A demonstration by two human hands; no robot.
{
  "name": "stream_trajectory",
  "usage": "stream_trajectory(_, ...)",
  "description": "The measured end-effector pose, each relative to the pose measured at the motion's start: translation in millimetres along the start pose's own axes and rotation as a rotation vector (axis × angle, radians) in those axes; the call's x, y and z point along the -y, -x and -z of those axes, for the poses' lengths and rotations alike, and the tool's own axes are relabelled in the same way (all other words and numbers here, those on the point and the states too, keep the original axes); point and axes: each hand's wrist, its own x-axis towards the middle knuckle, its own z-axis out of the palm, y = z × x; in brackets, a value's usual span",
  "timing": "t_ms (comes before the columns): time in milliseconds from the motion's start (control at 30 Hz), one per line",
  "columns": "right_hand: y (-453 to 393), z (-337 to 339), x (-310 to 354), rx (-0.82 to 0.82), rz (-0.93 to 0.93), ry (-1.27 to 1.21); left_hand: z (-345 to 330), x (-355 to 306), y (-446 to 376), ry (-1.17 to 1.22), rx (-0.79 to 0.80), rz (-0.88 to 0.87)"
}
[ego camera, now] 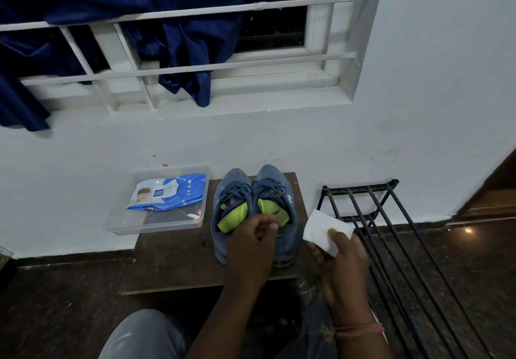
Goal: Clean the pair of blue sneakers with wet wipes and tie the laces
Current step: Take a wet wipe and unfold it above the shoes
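Two blue sneakers stand side by side on a low brown table [173, 263], toes toward the wall: the left sneaker [231, 191] and the right sneaker [276, 185]. Both show lime-green insoles and loose blue laces. My left hand [251, 247] hovers over their heels, its curled fingers pinching the inner collar of the right sneaker. To the right of the shoes, my right hand [346, 269] holds a white wet wipe [321, 227] between thumb and fingers. The hand hides part of both heels.
A clear plastic tray [156, 229] with a blue pack of wet wipes [167, 194] sits on the table's left end. A black metal rack [391, 233] lies on the dark floor to the right. White wall, barred window and blue curtain [181, 37] behind.
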Motion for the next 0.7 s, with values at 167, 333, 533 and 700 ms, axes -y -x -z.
stream_trajectory(167, -6, 27, -20, -0.078, -0.057, -0.009, -38, -12, -29, -0.97, 0.219, -0.289)
stream_trajectory(333, -19, 34, -26, -0.061, -0.075, 0.034, -47, 0, -42, -1.139, 0.233, -0.23)
stream_trajectory(533, -24, 32, -37, 0.084, -0.099, 0.111, -31, 15, -13, -0.89, -0.216, -0.359)
stream_trajectory(700, -24, 20, -45, 0.286, -0.048, 0.21, -2, 57, -27, -0.884, -0.056, -0.005)
